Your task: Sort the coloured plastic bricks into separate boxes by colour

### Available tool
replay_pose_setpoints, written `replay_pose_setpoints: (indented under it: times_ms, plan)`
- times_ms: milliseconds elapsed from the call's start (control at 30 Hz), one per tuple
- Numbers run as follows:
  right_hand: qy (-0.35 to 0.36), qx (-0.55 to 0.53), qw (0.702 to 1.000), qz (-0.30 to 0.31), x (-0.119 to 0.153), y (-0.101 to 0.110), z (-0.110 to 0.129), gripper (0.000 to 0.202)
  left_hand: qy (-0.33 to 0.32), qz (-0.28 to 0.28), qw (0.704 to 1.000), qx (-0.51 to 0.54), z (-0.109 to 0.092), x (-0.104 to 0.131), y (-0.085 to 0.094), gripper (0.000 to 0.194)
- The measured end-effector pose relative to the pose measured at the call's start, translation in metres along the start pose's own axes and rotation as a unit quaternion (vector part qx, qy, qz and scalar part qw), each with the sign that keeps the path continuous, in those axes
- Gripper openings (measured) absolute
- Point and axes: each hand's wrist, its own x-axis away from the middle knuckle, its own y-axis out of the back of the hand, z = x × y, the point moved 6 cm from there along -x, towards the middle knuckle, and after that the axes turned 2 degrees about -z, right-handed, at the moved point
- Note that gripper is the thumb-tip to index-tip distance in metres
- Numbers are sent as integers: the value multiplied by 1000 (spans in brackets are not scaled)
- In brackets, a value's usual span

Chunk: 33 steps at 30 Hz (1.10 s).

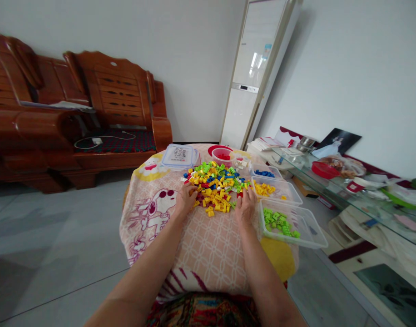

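Note:
A mixed pile of small plastic building bricks (216, 186) in yellow, green, blue, red and white lies on the cloth-covered table. At its left edge is my left hand (185, 199), fingers curled in among yellow bricks; what they pinch is hidden. My right hand (246, 206) rests at the pile's right edge, its thumb and fingertips closed around a red building brick (240, 194). Just right of it stand clear plastic boxes, one with yellow bricks (263, 188) and a nearer one with green bricks (279, 222). Blue bricks (264, 173) fill part of a farther box.
A round tub (222, 154) with red bricks stands behind the pile, near several white bricks (241, 163). Lidded box (178, 156) sits at the back left. A patterned cloth (208, 254) covers the table. To the right is a cluttered glass-topped table (347, 195); wooden seats (116, 100) stand left.

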Motion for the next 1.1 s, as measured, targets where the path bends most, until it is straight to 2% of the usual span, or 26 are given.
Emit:
replay_pose_setpoints:
  times_ms: [100,200,533,733,867,967,1100]
  plan:
    - [-28,24,998,-51,-4,10,-7,51,0,2,1000,1,0,0,0,28]
    - [-29,43,998,-44,-4,11,-7,51,-1,3,1000,2,0,0,-1,27]
    - [38,-31,997,61,5,-8,11,40,0,5,1000,-6,-3,0,1,28]
    - [116,15,981,156,9,-13,29,35,-1,7,1000,-6,-5,0,2,29]
    - [119,52,971,201,12,-19,32,29,7,10,1000,-8,-5,1,2,29]
    - [99,57,974,197,11,-18,31,26,9,6,1000,-3,-5,1,2,29]
    - [74,33,986,147,8,-12,27,27,7,3,1000,0,-3,1,1,27]
